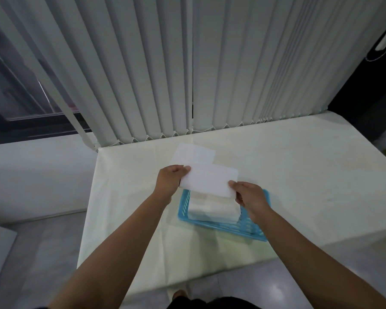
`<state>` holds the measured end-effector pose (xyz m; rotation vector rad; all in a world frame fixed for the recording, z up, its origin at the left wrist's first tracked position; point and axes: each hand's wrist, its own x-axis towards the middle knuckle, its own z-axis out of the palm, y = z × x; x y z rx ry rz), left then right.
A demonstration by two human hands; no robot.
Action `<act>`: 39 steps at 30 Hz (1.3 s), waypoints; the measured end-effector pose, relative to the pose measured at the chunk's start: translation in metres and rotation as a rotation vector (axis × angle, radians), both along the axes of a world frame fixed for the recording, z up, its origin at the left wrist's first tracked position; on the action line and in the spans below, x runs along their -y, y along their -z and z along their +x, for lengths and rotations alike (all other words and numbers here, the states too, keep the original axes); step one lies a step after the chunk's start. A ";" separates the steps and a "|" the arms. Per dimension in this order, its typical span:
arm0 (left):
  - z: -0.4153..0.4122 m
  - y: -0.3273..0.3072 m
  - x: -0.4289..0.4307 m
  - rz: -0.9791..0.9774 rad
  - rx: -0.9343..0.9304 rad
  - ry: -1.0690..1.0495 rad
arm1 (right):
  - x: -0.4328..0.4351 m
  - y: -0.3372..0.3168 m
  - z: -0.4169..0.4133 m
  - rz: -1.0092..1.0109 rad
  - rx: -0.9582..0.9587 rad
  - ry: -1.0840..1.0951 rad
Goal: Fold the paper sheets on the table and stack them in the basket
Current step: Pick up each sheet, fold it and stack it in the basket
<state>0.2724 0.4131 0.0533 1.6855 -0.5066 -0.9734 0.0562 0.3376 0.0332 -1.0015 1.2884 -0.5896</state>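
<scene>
- The left hand [170,179], forearm stretched forward over the table [299,166], pinches the left end of a folded white paper sheet [208,179], thumb on top.
- That sheet hangs in the air, tilted, above the far part of the blue plastic basket [253,229].
- A stack of folded sheets [214,209] lies inside the basket.
- Another paper sheet [193,153] lies on the table beyond the held one.
- The right hand [251,197], arm reaching in from lower right, grips the sheet's near right corner.

Folded sheet [207,180] hides basket [257,230] far rim, stack [212,209] top.
</scene>
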 end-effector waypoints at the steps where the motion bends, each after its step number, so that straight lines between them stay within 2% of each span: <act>1: -0.003 0.002 -0.001 0.009 0.003 0.000 | -0.001 0.002 -0.004 0.010 0.001 0.012; 10: -0.022 0.020 -0.004 0.112 0.079 0.005 | -0.013 0.009 -0.022 -0.023 -0.037 0.003; 14: -0.028 0.017 -0.009 0.078 -0.171 0.168 | -0.016 0.006 -0.024 -0.080 -0.075 0.029; 16: -0.029 0.016 -0.013 0.090 -0.226 0.232 | -0.015 0.005 -0.026 -0.100 -0.091 0.053; 20: -0.027 0.019 -0.020 0.170 -0.171 0.281 | -0.012 0.010 -0.028 -0.103 -0.124 0.069; 26: -0.021 0.023 -0.020 0.167 -0.125 0.237 | -0.011 0.015 -0.024 -0.062 -0.110 -0.004; 32: -0.017 0.026 -0.017 0.150 -0.229 0.160 | -0.006 0.017 -0.019 -0.035 -0.094 -0.024; 39: -0.018 0.028 -0.023 0.247 -0.030 0.107 | -0.002 0.022 -0.019 -0.054 -0.139 0.022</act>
